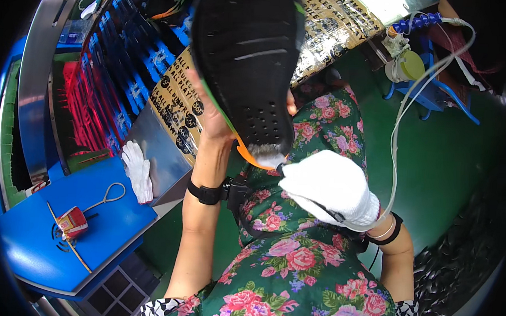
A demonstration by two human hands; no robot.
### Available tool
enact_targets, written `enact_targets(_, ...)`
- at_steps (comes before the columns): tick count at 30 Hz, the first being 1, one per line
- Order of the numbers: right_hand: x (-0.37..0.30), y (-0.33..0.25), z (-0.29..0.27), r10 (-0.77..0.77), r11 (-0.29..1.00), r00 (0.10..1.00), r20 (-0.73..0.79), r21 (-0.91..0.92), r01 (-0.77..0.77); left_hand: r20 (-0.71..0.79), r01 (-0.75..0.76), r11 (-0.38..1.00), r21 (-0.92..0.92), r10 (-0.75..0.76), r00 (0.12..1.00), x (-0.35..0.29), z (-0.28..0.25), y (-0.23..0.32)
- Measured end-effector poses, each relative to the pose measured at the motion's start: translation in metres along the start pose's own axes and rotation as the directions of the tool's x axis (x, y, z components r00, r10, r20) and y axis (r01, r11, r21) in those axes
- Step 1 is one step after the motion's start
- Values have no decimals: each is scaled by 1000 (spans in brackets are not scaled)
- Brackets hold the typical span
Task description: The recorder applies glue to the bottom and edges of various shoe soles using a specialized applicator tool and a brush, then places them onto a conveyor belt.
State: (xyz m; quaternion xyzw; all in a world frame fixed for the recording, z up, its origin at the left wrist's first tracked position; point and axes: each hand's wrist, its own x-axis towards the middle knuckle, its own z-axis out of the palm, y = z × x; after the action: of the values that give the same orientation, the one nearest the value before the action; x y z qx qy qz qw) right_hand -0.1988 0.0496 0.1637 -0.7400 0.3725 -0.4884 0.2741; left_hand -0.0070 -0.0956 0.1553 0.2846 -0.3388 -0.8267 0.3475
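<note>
A black insole (246, 60) with a green and orange edge is gripped in my bare left hand (214, 115), its heel end toward me. Small holes dot the insole near the heel, and a whitish patch shows on the heel itself. My right hand (328, 188), in a white knitted glove, is closed around a thin tool (280, 168). Only the tool's dark tip shows, right by the orange heel rim; I cannot tell whether it touches. A clear tube (395, 148) runs to the gloved hand. The glove hides most of the tool.
On the left, a blue machine top (36, 255) carries a white glove (138, 172), a small red box (73, 223) and a wire loop. Taped printed cardboard (340, 25) covers the bench ahead. A blue stool (425, 98) with a yellow-green container stands right; dark scraps (453, 266) lie lower right.
</note>
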Motion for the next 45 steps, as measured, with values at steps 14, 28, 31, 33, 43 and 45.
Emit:
enact_targets(14, 8, 9, -13, 39, 895, 987, 158, 434, -104, 68, 162, 947, 279, -187, 980, 3, -14, 2)
enact_targets(28, 17, 18, -9, -100, 986, 971, 219, 150, 68, 15, 364, 801, 475, -421, 907, 10, -1, 17)
enact_targets(31, 18, 23, -2, -155, 988, 952, 266, 52, 146, 100, 382, 730, 567, -521, 848, 21, -8, 21)
enact_targets(33, 28, 18, -10, -119, 983, 959, 258, 163, 78, 107, 376, 741, 556, -513, 852, 19, -9, 18)
enact_targets(43, 21, 40, -26, 710, 388, 704, -9, 839, -381, 143, 113, 915, -389, -61, 988, 36, -48, -7)
enact_targets(45, 30, 39, -20, 762, 353, 644, -64, 875, -331, 156, -71, 944, -323, 127, 980, 43, -74, -9)
